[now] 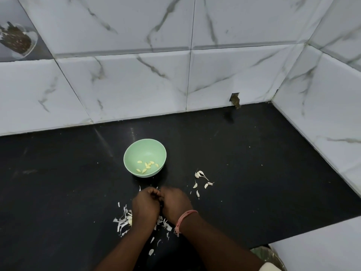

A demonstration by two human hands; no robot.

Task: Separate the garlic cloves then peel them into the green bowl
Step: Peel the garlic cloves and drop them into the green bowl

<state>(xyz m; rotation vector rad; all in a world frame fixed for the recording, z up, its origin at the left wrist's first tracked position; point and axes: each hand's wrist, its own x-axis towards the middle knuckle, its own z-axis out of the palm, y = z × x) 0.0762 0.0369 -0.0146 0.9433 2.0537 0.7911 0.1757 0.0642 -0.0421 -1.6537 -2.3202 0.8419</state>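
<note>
Here | left hand [145, 204], right hand [175, 202] curled together, contents hidden | green bowl [145, 151] just beyond

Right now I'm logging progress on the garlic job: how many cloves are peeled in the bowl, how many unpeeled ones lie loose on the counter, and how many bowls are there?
Peeled cloves in the green bowl: about 9
Unpeeled cloves loose on the counter: about 7
Bowls: 1
Total: about 17
Whatever the hands hold is hidden, so not counted.

Green bowl [145, 151]; black counter [254, 173]; white, grey-veined tiles [136, 85].
</note>
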